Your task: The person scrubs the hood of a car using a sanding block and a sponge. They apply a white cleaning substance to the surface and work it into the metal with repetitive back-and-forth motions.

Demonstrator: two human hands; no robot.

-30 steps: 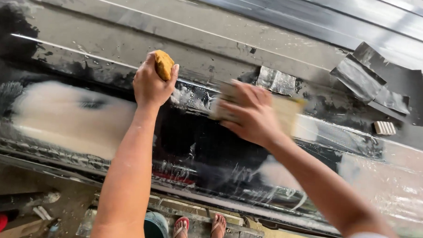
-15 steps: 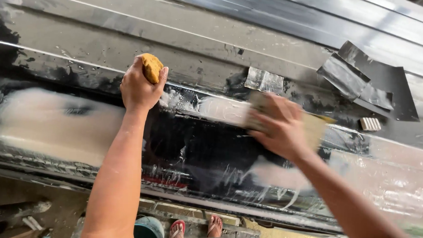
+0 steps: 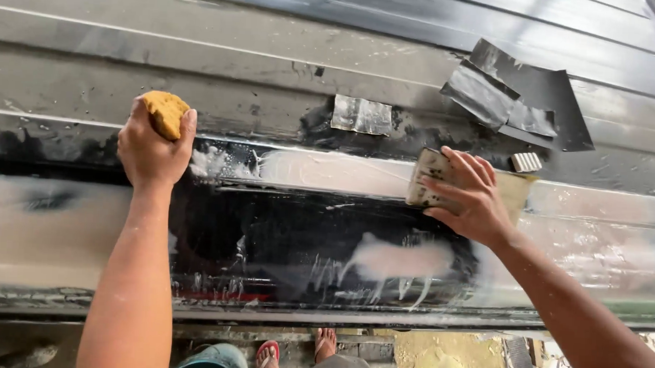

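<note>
Both hands work the wet black panel [image 3: 317, 250]: your left hand [image 3: 151, 150] squeezes a yellow sponge [image 3: 165, 113] at mid-left for water. Your right hand [image 3: 468, 197] presses spread fingers flat on a sanding block [image 3: 435, 174], right of centre.

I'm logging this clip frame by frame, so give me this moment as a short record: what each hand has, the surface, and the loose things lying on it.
left hand: gripping a yellow sponge, pressed to the panel
right hand: flat on a pale sanding block, fingers spread
surface: long ribbed metal panel, black and grey, wet with white slurry
loose items: dark sandpaper sheets upper right; one small grey piece at centre; small ridged white block beside the right hand
below: person's feet in sandals, green bucket
</note>
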